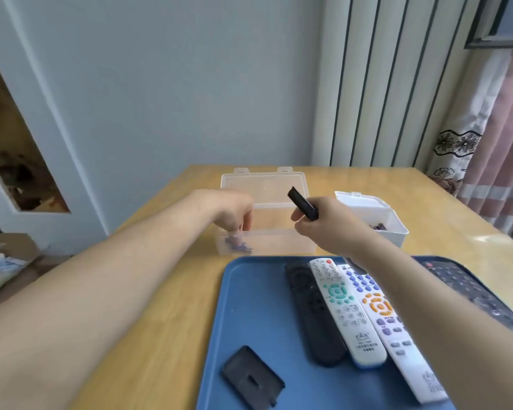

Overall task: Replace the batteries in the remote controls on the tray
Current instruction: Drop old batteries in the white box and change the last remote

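Note:
A blue tray (249,306) lies at the table's near edge. On it rest a black remote (314,315), a white remote with green buttons (347,309), a white remote with orange buttons (394,329) and a dark remote (474,294) at the far right. A loose black battery cover (251,377) lies on the tray's near left. My right hand (326,226) holds a small black remote (302,202) up above the tray's far edge. My left hand (234,211) reaches into a clear plastic box (267,229), fingers bunched just above batteries (237,244) at its bottom; whether they grip one is unclear.
A white box (379,220) with batteries inside stands to the right of the clear box, lid open. The wooden table (166,291) meets a wall behind. A curtain (486,143) hangs at the right, and clutter lies on the floor at the left.

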A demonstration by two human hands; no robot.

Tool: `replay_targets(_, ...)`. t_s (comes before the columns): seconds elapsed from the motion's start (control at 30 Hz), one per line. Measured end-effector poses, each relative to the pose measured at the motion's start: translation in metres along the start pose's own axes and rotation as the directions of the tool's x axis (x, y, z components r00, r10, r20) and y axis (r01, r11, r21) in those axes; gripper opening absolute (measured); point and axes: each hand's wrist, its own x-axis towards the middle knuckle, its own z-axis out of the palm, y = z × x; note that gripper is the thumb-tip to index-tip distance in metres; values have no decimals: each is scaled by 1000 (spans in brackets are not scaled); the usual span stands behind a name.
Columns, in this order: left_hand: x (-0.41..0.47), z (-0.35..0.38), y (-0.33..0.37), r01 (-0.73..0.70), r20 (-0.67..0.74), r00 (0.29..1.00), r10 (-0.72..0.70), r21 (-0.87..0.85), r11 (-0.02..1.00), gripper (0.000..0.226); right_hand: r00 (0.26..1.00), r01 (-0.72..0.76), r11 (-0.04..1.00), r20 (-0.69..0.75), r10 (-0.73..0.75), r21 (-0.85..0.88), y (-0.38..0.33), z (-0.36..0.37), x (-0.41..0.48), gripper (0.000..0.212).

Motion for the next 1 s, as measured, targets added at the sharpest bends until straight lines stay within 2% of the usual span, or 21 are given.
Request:
replay_targets(0.03,3,-2,2,5,47,999,-6,38,999,38,1000,-4,1000,-4,4,-13,-1,4,2,13)
replay_targets(0.1,9,-3,6,-12,95,995,3,91,996,31,1000,-20,999,-15,19,-45,-1,11,6,15)
replay_targets(0.23,15,1,7,-49,89,995,41,92,995,22,997,-66,992,-44,61,-110,-3,20,12,21)
replay_targets(0.37,17,4,1,-44,21,999,43,40,998,27,993,-98,993,-70,93,-66,-3,22,14,23)
replay_targets(0.5,18,7,-3,-45,-15,999,45,-43,998,23,990,-98,995,-100,98,-3,-2,21,11,25)
replay_targets(0.57,13,6,-6,-82,-129,990,60,-171,982,27,988,-88,995,-122,93,51,-3,20,7,21)
replay_targets(0.6,7,3,-7,-117,-224,973,47,-312,943,30,987,-78,992,-134,91,96,-3,18,5,17)
replay_targets(0.63,-1,2,-6,-177,-323,946,13,-483,858,31,986,-66,987,-144,87,143,-5,16,3,16)
replay_targets(0.7,-26,1,4,-347,-461,886,-53,-733,586,29,988,-31,967,-138,68,252,-11,12,-1,13)
replay_targets(0.73,-39,3,12,-412,-493,867,-72,-790,454,27,992,-22,939,-112,64,345,-16,10,-5,10)
replay_targets(0.8,-58,16,29,-493,-529,841,-117,-836,240,25,998,-39,830,-18,59,557,-24,6,-15,10)
replay_targets(0.87,-71,33,45,-515,-516,833,-200,-855,62,24,998,-56,740,44,36,670,-26,5,-28,16)
replay_targets(0.93,-80,49,56,-513,-481,834,-269,-856,-61,23,998,-57,728,58,24,683,-24,9,-40,21)
replay_targets(1.0,-86,61,62,-512,-463,837,-290,-851,-118,21,997,-70,733,69,31,677,-20,14,-50,20)
